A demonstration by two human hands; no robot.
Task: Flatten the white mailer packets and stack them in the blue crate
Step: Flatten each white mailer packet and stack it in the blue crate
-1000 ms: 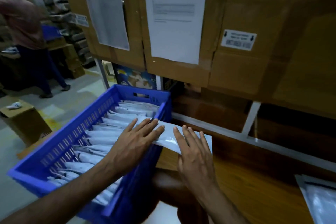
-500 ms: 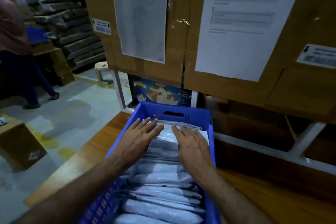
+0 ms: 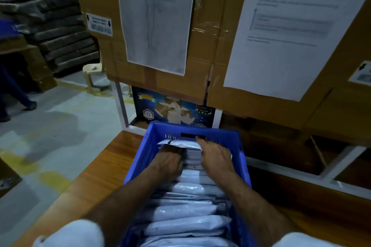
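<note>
Head view: looking down at a blue plastic crate point(image 3: 236, 142) with slotted walls, set on a brown wooden surface point(image 3: 96, 178) close to its far edge. Packed inside from near end to far end: a long row of flat white plastic mailer packets point(image 3: 186, 224), each lying across the crate and leaning on the next.

Both hands down in the far end of the crate. Left hand point(image 3: 170, 161) pushed in among the packets, fingers tucked under one white mailer packet point(image 3: 180, 143) with a dark mark on it, right up against the far wall of the crate. Left grip: cannot tell, fingers hidden under that packet. Right hand point(image 3: 215, 156) just beside it, on the right side of the same packet, fingers bent and pressing on its top edge, one fingertip near the dark handle slot point(image 3: 190, 135) in the far wall. Right grip: bent over the packet's edge, but too blurry to say if truly clamped. Pale short sleeves point(image 3: 78, 232) at the bottom corners.

Past the far edge of the surface: big brown cardboard boxes point(image 3: 202, 46) with two white paper sheets point(image 3: 287, 32) taped on, one with a faint pencil drawing of a figure point(image 3: 156, 16). Below them, a dark blue printed box point(image 3: 172, 110). Off the left edge of the surface: grey floor point(image 3: 50, 126) with yellow marks, a small pale stool point(image 3: 93, 72), and another person's legs point(image 3: 12, 94).
</note>
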